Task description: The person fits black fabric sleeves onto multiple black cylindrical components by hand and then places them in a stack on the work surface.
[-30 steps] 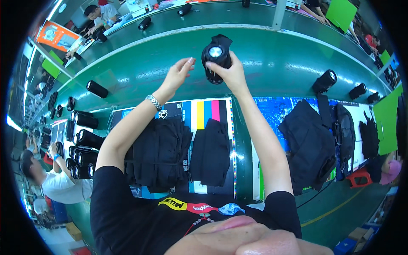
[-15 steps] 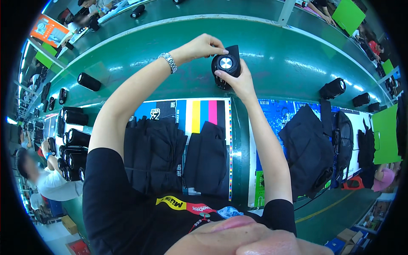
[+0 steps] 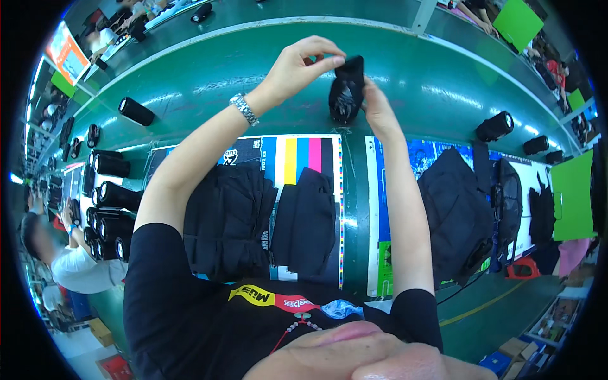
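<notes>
Over the green work surface, a black cloth bag [image 3: 348, 71] stands tall, with a dark, glossy body below its upper flap. My left hand [image 3: 308, 62] pinches the bag's top edge between thumb and fingers. Against the bag's right side is my right hand [image 3: 380, 111], blurred, its fingers partly hidden, so its grip is unclear. The silver round end of the cylindrical speaker does not show now. Nearer to me lie a stack of folded black cloth bags [image 3: 231, 221] and a smaller black cloth pile [image 3: 307, 221] on a printed sheet.
Several black cylindrical speakers [image 3: 120, 196] crowd the left, beside a seated person in white [image 3: 82, 269]. Single speakers lie at far left [image 3: 136, 111] and right [image 3: 494, 126]. More black cloth [image 3: 453, 215] covers a blue sheet at right. A rail [image 3: 266, 25] crosses behind.
The speaker's silver end has gone from sight under black cloth. My left hand has risen slightly with the cloth's top edge. My right hand has shifted right and its thumb has left the speaker's front.
</notes>
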Demonstrator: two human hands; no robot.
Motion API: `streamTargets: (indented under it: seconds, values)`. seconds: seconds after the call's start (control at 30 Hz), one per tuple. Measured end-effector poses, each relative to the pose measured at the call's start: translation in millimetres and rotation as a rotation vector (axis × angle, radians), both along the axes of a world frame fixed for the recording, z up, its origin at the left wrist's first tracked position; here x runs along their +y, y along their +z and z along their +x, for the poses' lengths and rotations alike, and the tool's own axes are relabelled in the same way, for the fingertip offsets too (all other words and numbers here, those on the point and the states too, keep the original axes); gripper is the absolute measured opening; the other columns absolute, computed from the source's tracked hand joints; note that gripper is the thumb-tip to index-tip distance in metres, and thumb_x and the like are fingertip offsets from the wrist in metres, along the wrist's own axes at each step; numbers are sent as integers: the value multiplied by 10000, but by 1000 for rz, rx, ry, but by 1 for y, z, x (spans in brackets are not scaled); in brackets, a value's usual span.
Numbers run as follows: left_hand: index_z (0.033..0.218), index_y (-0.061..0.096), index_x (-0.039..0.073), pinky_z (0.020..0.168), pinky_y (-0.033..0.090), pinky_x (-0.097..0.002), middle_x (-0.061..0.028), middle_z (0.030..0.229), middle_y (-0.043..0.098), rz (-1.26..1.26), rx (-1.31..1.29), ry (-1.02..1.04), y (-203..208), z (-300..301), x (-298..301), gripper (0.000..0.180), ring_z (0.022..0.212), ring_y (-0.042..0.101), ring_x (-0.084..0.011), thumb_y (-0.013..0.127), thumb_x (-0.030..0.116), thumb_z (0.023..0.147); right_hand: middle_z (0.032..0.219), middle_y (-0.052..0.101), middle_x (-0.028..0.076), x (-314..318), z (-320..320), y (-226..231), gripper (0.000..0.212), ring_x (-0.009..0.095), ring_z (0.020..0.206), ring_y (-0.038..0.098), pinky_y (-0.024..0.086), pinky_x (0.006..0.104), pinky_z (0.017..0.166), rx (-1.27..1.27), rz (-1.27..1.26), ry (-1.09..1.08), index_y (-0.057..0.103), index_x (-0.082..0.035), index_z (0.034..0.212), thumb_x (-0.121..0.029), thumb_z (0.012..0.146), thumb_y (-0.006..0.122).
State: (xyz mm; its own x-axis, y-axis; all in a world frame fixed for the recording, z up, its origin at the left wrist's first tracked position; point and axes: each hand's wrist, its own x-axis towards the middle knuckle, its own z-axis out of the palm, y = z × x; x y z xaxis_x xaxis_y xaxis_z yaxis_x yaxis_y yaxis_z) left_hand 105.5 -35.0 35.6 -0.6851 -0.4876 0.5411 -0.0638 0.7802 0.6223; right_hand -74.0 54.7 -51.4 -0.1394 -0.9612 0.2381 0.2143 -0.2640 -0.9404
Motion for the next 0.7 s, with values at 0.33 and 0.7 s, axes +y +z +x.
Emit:
streamTargets:
  seconds: [0.33, 0.7]
  values:
    - [1057, 570, -28, 752, 528, -320, -141, 944, 685, 1177, 562, -18, -70, -85, 26, 602, 828, 653, -181, 344, 524, 970, 757, 646, 112, -59, 1, 2, 684, 200, 729, 625, 470, 298, 652, -270, 107, -519, 599, 31, 824, -547, 976, 267]
    - [1398, 377, 60, 1128, 196, -383, -151, 1503, 241, -119, -80, -224, -99, -21, 47, 461, 1393, 236, -272, 376, 277, 991, 1319, 489, 173, 34, 2, -34, 340, 306, 1284, 411, 301, 378, 1069, 686, -309, -440, 499, 17, 1227, -189, 964, 436]
